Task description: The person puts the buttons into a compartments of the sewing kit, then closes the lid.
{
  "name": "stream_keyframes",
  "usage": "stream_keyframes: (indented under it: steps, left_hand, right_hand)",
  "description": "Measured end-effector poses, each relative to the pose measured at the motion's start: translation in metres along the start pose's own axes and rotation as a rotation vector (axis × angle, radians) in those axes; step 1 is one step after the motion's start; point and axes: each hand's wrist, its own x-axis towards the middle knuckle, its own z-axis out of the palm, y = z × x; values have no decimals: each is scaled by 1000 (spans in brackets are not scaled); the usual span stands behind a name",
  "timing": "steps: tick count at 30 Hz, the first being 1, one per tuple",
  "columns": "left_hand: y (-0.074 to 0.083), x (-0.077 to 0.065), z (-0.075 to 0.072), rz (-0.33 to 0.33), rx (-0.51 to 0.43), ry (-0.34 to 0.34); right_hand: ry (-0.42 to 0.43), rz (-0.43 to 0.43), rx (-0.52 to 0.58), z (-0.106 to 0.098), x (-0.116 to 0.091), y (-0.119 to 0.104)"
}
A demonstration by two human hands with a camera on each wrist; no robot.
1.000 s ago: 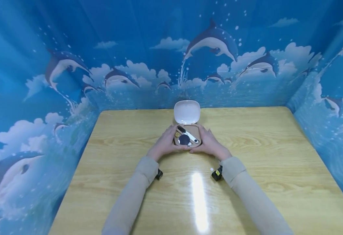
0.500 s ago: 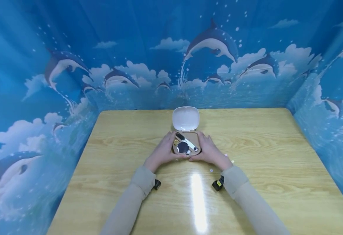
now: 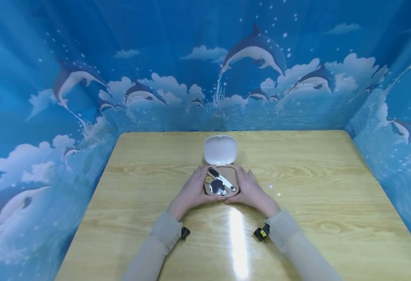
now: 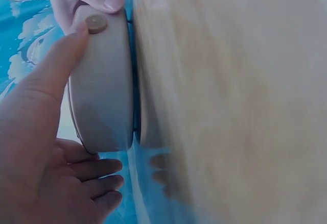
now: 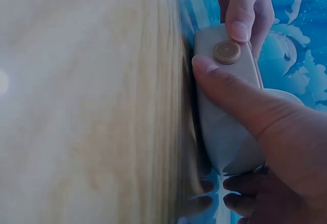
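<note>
A small hinged case (image 3: 231, 174) stands open on the wooden table, its white lid (image 3: 220, 150) raised at the far side. Its tan insert bears a round dark, shiny disc (image 3: 217, 187), a slim white-and-black tool (image 3: 223, 180) lying diagonally, and a gold ring-like piece (image 3: 208, 180). My left hand (image 3: 192, 190) holds the case's left side and my right hand (image 3: 250, 191) the right side, thumbs along the front wall. In the left wrist view, a round tan button (image 4: 96, 23) shows on that wall, with my left thumb tip beside it. The fingers reach round the case's sides.
Two tiny pale dots, a pinkish one (image 3: 270, 186) and a white one (image 3: 279, 194), lie on the table right of my right hand. A bright light reflection (image 3: 238, 242) falls on the tabletop. A blue dolphin-print curtain (image 3: 191, 78) surrounds the table's back and sides.
Both hands have drawn the open case toward me, away from the table's back edge. The two pale dots came into sight beyond my right hand; another nearer dot is now covered.
</note>
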Motion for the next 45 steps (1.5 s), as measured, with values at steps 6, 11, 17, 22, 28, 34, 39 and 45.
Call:
stream_keyframes:
  steps: [6,11,17,22,28,34,39,45]
  left_hand:
    - [1,-17,5,-43,-68,-14]
    - [0,-24,10,-26,-167,11]
    - [2,-34,16,-87,-218,16]
    - [-4,-36,27,-28,-341,79]
    - [-12,-41,41,79,-431,157]
    - [-13,-43,42,77,-402,143]
    - [-14,-41,41,59,-381,136]
    - [-17,-37,39,30,-400,123]
  right_hand:
    - [-18,15,-3,4,-15,-8]
    - [-19,9,4,5,-25,-14]
    - [-33,28,-7,5,-32,-20]
    - [-32,34,2,6,-37,-23]
    - [-53,41,23,9,-45,-24]
    - [-100,68,138,1,-55,-25]
    - [-126,109,322,-22,-64,-18]
    - [-46,-70,822,-54,-67,10]
